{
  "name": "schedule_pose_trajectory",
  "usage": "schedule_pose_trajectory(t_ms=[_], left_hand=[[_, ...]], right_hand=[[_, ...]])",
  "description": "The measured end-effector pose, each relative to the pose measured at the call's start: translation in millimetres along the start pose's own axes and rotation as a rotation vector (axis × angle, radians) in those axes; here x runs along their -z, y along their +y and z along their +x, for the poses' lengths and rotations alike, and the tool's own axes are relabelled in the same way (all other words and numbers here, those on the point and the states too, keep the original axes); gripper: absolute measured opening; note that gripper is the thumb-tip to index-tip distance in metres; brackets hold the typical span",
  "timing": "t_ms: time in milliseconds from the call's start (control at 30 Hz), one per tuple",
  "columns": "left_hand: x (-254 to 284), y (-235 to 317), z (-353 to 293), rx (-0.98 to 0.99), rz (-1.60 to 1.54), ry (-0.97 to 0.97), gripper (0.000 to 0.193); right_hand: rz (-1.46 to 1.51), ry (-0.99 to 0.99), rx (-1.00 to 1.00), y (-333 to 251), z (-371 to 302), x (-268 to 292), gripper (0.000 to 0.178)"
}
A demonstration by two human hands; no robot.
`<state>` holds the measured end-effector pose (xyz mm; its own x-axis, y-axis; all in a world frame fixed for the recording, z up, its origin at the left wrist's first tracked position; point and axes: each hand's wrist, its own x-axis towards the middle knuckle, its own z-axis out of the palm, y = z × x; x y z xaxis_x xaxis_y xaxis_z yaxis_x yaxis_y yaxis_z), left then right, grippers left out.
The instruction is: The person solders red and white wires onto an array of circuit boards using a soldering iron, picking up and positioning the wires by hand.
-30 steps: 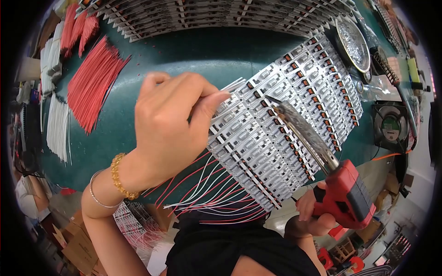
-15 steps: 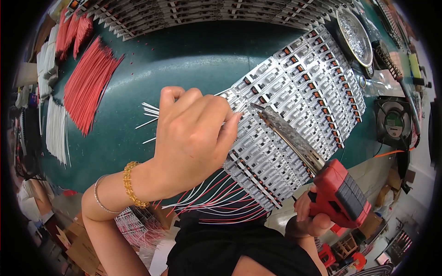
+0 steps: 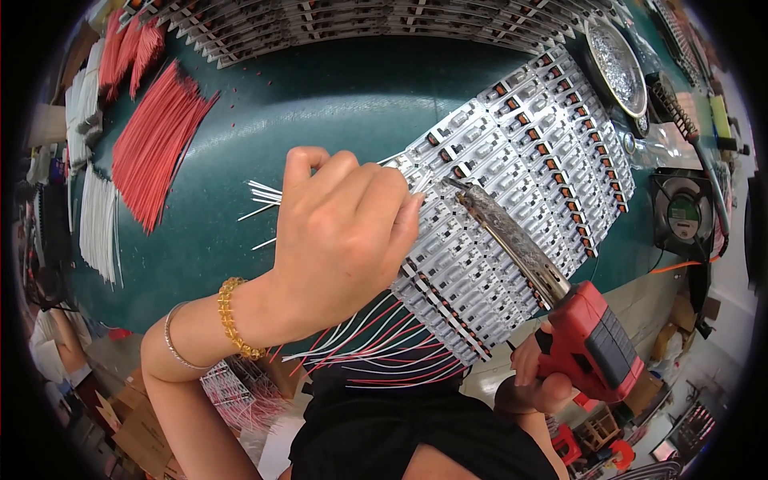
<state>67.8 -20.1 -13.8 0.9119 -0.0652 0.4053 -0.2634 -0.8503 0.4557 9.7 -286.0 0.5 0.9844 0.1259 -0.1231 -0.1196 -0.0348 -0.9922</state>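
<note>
My left hand (image 3: 344,232) is closed in a pinch over the left part of a metallic panel (image 3: 512,172) of small circuit-board units. White wires (image 3: 266,193) stick out past its left side, held in the fingers. My right hand (image 3: 534,380), low on the right, grips the handle of a red and black soldering gun (image 3: 590,340). Its long, darkened barrel (image 3: 512,232) slants up over the panel, with the tip just right of my left fingertips. Red and white wires (image 3: 384,340) trail from the panel's near edge toward my lap. My left fingers hide the wire ends.
Red wires (image 3: 156,148) and white wires (image 3: 98,232) lie in bundles on the left of the green table (image 3: 240,144). More unit panels (image 3: 360,24) stand along the back. A round metal dish (image 3: 616,68) sits at the far right, and a black fan (image 3: 684,212) is nearer.
My left hand has shifted slightly to the right with the white wires. The soldering gun's tip has moved a little right, away from my fingertips.
</note>
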Motion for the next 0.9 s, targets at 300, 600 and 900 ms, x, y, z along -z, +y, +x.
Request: schedule_pose_trajectory(t_ms=[300,600,900], left_hand=[[9,7,8,-0.017,-0.072,0.052,0.015],[3,6,0,0.073,-0.171,-0.077,0.016],[-2,6,0,0.037,-0.146,-0.038,0.017]], right_hand=[[-0.109,-0.025,0.093,1,-10,21,0.091],[0.000,-0.094,-0.013,3,-10,16,0.088],[-0.023,0.182,-0.163,-10,-7,-3,0.065]])
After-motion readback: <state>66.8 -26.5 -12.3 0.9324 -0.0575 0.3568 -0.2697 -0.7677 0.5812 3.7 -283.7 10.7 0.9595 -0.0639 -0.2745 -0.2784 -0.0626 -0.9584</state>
